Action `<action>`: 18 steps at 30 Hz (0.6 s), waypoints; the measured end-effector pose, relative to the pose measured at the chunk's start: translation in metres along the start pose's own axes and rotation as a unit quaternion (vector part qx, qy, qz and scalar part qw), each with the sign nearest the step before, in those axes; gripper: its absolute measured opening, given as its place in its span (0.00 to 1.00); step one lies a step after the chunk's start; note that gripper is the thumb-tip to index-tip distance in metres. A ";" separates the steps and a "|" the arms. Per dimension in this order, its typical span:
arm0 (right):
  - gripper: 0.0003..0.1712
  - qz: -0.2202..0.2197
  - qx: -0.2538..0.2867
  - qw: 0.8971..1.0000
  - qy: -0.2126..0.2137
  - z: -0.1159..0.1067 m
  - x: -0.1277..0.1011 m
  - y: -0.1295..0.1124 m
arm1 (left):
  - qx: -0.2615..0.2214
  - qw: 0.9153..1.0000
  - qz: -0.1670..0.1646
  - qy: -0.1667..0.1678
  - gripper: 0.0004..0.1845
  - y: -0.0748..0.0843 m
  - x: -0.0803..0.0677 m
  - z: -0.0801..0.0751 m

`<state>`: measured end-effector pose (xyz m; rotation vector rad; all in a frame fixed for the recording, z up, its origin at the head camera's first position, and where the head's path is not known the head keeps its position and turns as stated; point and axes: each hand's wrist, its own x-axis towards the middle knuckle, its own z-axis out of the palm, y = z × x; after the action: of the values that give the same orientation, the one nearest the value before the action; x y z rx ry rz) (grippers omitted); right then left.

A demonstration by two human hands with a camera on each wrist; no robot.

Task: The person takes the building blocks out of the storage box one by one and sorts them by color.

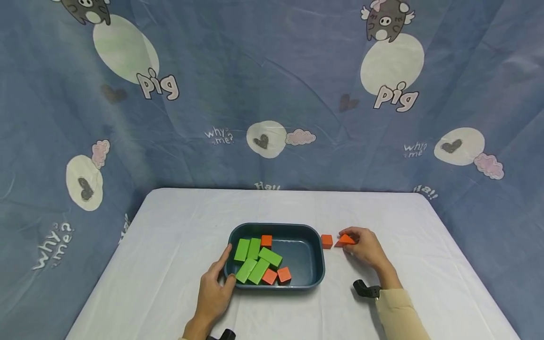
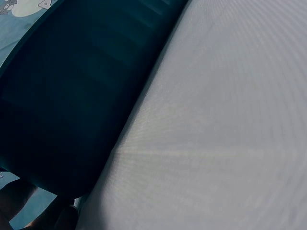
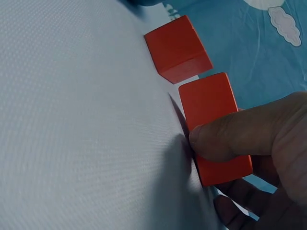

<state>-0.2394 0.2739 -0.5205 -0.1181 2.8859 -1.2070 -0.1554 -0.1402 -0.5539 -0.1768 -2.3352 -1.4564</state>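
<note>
A dark blue-green tray (image 1: 297, 286) sits on the table with several green blocks (image 1: 246, 270) and orange blocks (image 1: 269, 276) in its left half. My left hand (image 1: 212, 290) holds the tray's left end, thumb by the near corner and a finger along the side. In the left wrist view, fingertips (image 2: 60, 213) show at the tray's end. Right of the tray, my right hand (image 1: 364, 248) pinches an orange triangular block (image 1: 344, 240) by its sides. The right wrist view shows the thumb (image 3: 216, 141) across its rectangular face. Close beside it lies another orange block (image 3: 177, 48), apart from the hand.
The white-covered table (image 1: 170, 264) extends around the tray. A blue patterned cloth (image 1: 297, 85) hangs behind it and at both sides. Dark wrist-worn cameras show at the right wrist (image 1: 366, 289) and the left wrist (image 1: 226, 335).
</note>
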 end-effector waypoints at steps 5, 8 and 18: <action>0.20 0.001 0.001 1.000 0.001 0.002 -0.001 0.000 | -0.002 1.000 -0.016 -0.006 0.41 0.001 0.000 -0.001; 0.21 0.002 0.005 1.000 0.001 0.002 -0.002 0.000 | 0.000 1.000 -0.019 -0.008 0.41 0.002 0.001 -0.002; 0.32 -0.025 0.084 0.996 -0.011 -0.002 -0.004 0.009 | -0.001 1.000 -0.014 -0.003 0.41 -0.001 -0.001 -0.001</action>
<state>-0.2364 0.2820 -0.5259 -0.2021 2.7633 -1.4412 -0.1549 -0.1420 -0.5545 -0.1506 -2.3510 -1.4733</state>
